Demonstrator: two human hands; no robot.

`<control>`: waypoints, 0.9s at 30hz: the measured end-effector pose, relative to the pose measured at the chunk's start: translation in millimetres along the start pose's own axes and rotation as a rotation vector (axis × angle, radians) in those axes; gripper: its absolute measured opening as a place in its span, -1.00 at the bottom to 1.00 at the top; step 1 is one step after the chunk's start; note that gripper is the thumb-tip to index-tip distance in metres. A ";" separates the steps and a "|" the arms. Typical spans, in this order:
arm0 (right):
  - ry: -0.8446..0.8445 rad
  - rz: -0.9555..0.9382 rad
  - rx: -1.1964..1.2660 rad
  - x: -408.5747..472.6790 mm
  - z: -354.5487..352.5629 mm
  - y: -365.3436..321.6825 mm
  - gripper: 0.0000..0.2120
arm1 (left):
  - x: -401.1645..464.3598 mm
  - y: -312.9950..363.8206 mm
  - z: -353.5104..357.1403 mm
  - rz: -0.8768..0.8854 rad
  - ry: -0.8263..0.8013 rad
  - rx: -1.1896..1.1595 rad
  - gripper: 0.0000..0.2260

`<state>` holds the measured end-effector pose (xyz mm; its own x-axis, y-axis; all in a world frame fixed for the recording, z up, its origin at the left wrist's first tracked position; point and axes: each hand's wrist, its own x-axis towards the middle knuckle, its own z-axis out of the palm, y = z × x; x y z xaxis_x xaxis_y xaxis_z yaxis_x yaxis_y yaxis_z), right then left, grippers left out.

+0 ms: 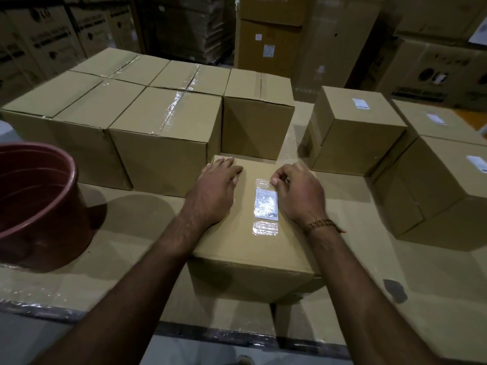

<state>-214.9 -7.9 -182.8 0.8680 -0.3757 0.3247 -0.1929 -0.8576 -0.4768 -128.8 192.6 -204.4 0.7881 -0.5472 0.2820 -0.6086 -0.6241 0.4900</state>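
1. Warehouse bay: tall printed cartons (39, 43) stacked along the back from 10 to 2 o'clock. In front lies a work surface (137, 214) of flat cardboard under plastic film.
2. Brown carton (253, 241), at centre on the work surface. Plain corrugated board with its flaps closed, so the contents are hidden.
3. White printed label (266, 204), on the carton's top. It sits under a strip of clear tape (265, 228) that runs past it toward 12 and 6 o'clock.
4. Left hand (213, 191): lies flat on the carton's top at the label's 9 o'clock, fingers straight.
5. Right hand (300, 193): fingers curled, tips at the tape's 12 o'clock end. Whether they pinch or press cannot be told. A beaded bracelet (320, 224) is on the wrist.
6. Maroon plastic bucket (52, 233), at 9 o'clock. Its inner wall is ribbed and its bottom is out of view.
7. Taped cartons (163, 143), in a close block at 11 o'clock.
8. Labelled cartons (355, 133), from 1 to 3 o'clock.
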 end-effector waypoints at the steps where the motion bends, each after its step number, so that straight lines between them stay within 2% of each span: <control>1: 0.005 -0.001 0.017 -0.5 -0.2 0.8 -0.92 | -0.1 -0.1 -0.1 0.001 0.002 -0.002 -0.66; 8: 0.020 0.052 0.187 0.4 -5.2 5.5 -0.83 | -0.1 -0.7 -0.3 0.000 0.010 -0.010 -0.66; 13: 0.026 0.042 0.170 1.2 -3.9 3.5 -0.90 | 0.1 -0.8 0.0 -0.001 0.009 -0.011 -0.66; 19: 0.025 0.014 0.037 -1.1 0.1 1.6 -0.91 | -0.7 -0.8 0.4 0.000 0.006 -0.008 -0.66; 27: 0.015 0.036 0.067 -0.8 1.7 5.6 -0.90 | -0.5 0.2 -0.6 0.003 0.010 0.009 -0.65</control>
<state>-215.9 -11.8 -187.2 0.8539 -0.4115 0.3185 -0.1923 -0.8183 -0.5417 -129.2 193.1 -203.9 0.7871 -0.5436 0.2916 -0.6118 -0.6275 0.4817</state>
